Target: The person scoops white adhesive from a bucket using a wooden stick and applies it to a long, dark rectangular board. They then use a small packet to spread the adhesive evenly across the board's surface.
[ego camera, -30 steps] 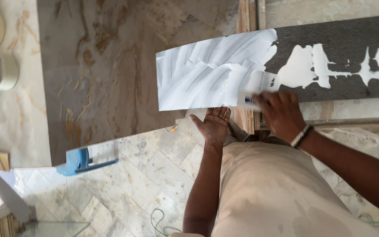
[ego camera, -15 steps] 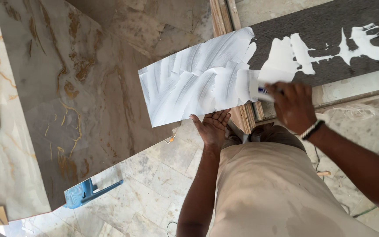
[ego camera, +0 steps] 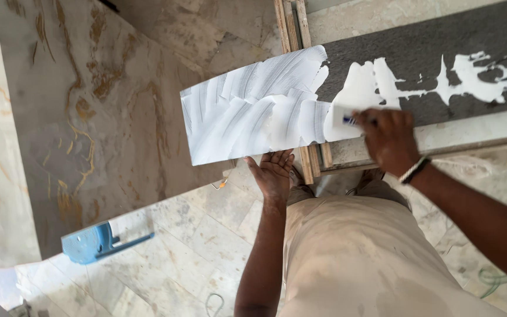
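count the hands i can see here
2. The left hand presses, fingers spread, against the near edge of the long slab. The right hand holds a small spreader on the white paste. No other hands show.

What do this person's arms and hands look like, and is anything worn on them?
Both arms are bare up to the frame edge: no sleeves, no gloves. The right hand has a band at the wrist, dark with a light stripe. The left hand wears nothing: no ring, watch or band shows.
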